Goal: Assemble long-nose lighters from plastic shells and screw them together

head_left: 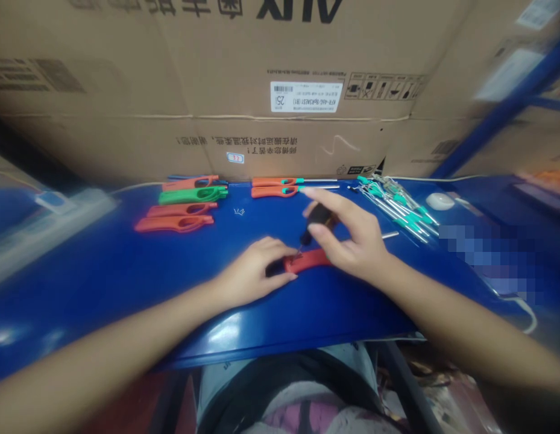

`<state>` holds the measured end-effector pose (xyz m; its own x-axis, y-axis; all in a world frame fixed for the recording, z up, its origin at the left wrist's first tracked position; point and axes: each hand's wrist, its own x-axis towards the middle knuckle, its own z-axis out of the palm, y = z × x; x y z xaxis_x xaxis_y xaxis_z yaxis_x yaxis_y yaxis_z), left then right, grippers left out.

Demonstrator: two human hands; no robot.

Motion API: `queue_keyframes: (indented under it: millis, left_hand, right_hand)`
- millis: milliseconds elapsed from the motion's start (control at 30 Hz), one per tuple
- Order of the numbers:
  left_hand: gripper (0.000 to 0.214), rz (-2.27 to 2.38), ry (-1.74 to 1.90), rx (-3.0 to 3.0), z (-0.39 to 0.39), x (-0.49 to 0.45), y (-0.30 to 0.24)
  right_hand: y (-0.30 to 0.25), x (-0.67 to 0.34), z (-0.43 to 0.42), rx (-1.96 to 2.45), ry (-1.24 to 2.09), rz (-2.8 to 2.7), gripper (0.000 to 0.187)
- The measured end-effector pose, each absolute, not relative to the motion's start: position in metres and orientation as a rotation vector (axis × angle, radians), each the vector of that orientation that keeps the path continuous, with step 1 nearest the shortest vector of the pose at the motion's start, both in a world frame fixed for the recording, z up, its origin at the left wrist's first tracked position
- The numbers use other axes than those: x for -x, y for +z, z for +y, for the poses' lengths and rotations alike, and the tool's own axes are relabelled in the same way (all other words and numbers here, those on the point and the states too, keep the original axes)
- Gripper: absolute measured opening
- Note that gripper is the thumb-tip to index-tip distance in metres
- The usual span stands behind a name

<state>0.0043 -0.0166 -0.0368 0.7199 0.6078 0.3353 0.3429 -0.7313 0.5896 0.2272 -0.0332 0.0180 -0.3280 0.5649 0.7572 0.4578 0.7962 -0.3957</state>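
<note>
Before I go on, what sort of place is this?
Probably an assembly workstation: orange casings and metal rods with green parts lie on a blue table, and the right hand grips a black-handled screwdriver.

Red lighter casing (312,259): smooth plastic, lightly glossed.
Screwdriver (319,217) above that casing: a dark handle, apparently plastic, its finish blurred.
Tabletop (243,328) beneath the casing: smooth and glossy blue, light being thrown back in pale patches.
Green lighter casing (171,196), beyond and left of the red casing: smooth plastic.
Lighter tubes (389,208), beyond and right of it: bright, shiny metal, fitted with teal plastic.
Carton (139,108), farther beyond it: matt brown cardboard, dark-printed.
Carton label (307,96): white paper.
Garment (302,392), nearer than the casing: soft-looking matt cloth.
</note>
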Motion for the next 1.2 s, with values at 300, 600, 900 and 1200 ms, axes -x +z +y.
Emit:
queue_keyframes:
  millis: [300, 600, 900, 1200]
  left_hand:
    - [0.037, 0.771, 0.707, -2.475, -0.019, -0.012, -0.039]
    - [0.037, 0.879, 0.626, -2.565, -0.014, -0.038, -0.036]
    - [0.036, 0.846, 0.607, -2.530, -0.003, -0.045, -0.035]
    - [0.038, 0.816, 0.593, -2.562, -0.003, -0.042, -0.037]
  right_hand:
    - [0.054, -0.225, -0.020, 0.680, -0.064, -2.218, 0.030]
    - [0.053, -0.247, 0.009, 0.687, -0.235, -2.147, 0.025]
    - [0.044, -0.250, -0.003, 0.697, 0.112, -2.066, 0.019]
    - [0.038, -0.240, -0.012, 0.665, 0.266, -2.039, 0.029]
